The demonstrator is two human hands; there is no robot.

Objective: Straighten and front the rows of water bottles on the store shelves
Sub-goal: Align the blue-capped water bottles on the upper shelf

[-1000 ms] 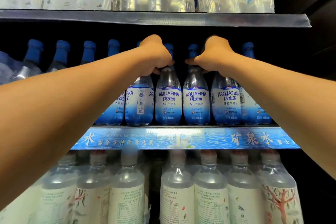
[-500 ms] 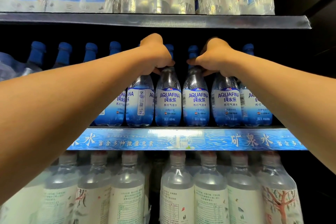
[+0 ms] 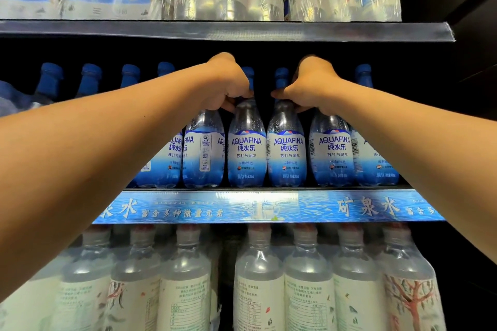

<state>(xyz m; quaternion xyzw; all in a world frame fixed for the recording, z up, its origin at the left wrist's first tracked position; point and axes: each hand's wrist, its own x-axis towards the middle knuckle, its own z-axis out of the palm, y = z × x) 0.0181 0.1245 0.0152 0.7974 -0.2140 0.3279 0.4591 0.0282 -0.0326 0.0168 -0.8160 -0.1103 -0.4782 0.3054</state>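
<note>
Little has moved since a second ago: both hands stay clamped on the same bottle necks, and the view has only drifted slightly. On the middle shelf, the left hand grasps the neck of the bottle with its label turned sideways, fingers curled just beside the next front-facing bottle. The right hand grips the neck of another Aquafina bottle, its thumb touching the neighbour's neck. The row stands close to the shelf edge, bottles touching. I judge the risk is a twist or pull that drags a neighbour along: packed this tight, one tall narrow bottle could tip forward off the lip, or knock fronted labels askew.
</note>
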